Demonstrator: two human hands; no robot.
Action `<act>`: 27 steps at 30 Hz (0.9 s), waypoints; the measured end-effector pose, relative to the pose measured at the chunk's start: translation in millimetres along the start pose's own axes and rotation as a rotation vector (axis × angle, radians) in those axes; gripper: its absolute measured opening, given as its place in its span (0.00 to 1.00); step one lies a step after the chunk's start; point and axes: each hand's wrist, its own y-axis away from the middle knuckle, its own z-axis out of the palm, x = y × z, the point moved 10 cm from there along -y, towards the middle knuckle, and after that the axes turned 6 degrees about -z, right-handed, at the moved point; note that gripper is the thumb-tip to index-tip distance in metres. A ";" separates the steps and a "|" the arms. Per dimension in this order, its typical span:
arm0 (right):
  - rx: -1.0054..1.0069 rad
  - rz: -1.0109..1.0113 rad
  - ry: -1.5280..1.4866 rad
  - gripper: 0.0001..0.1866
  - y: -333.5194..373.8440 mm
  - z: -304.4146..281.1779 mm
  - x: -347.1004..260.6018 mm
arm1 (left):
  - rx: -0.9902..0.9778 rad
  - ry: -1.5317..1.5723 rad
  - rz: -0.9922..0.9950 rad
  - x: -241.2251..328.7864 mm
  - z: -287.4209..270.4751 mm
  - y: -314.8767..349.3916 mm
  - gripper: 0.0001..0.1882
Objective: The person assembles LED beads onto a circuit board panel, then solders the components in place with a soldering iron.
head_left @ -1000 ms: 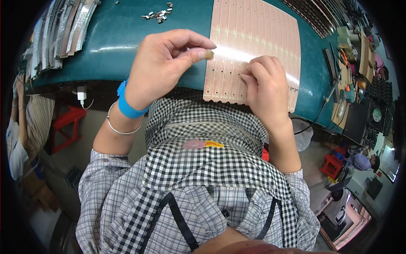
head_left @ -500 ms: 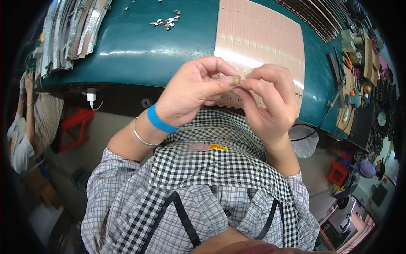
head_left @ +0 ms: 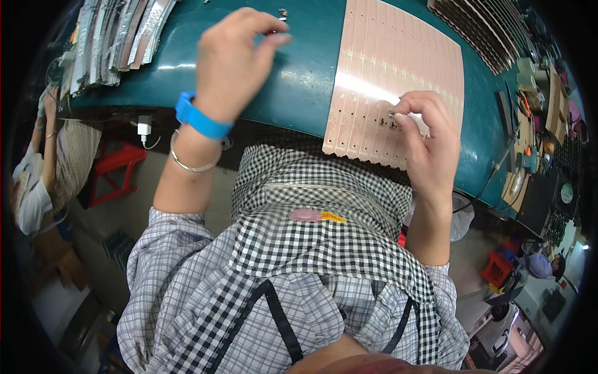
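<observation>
My left hand (head_left: pixel 235 65) is raised over the green table, its thumb and forefinger slightly apart beside a few small metal pieces (head_left: pixel 283 14). It is a little blurred, and I see nothing held in it. Over the pink panel of joined strips (head_left: pixel 374 56), my right hand (head_left: pixel 431 128) pinches a tiny metal piece (head_left: pixel 392 113) between thumb and forefinger. Small dark parts (head_left: pixel 383 121) sit on the panel right beside those fingertips. Part of the panel's near right side is hidden by my right hand.
Bundles of long strips (head_left: pixel 124 37) lie at the table's left. More stacked strips (head_left: pixel 476 28) stand at the far right, with tools and a corded tool (head_left: pixel 501 156) nearer. A white plug (head_left: pixel 144 126) hangs below the front edge. Another person (head_left: pixel 40 181) is at the left.
My hands have parted from each other. The left has moved away to the left and up to the small metal pieces; the right has moved right, down over the panel.
</observation>
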 end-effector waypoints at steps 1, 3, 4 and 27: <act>-0.060 0.011 0.080 0.06 -0.7 4.5 2.6 | -0.108 0.103 -0.298 -9.2 -2.3 -10.8 0.04; -0.081 0.026 0.091 0.06 0.7 9.9 8.2 | -0.106 -0.058 -0.141 -15.5 4.4 -15.4 0.05; -0.105 -0.009 0.130 0.06 1.2 15.2 7.6 | -0.108 -0.052 -0.143 -17.2 5.8 -14.9 0.05; -0.166 -0.146 0.393 0.07 1.5 37.5 -8.9 | -0.159 0.128 -0.301 -10.7 9.5 0.2 0.04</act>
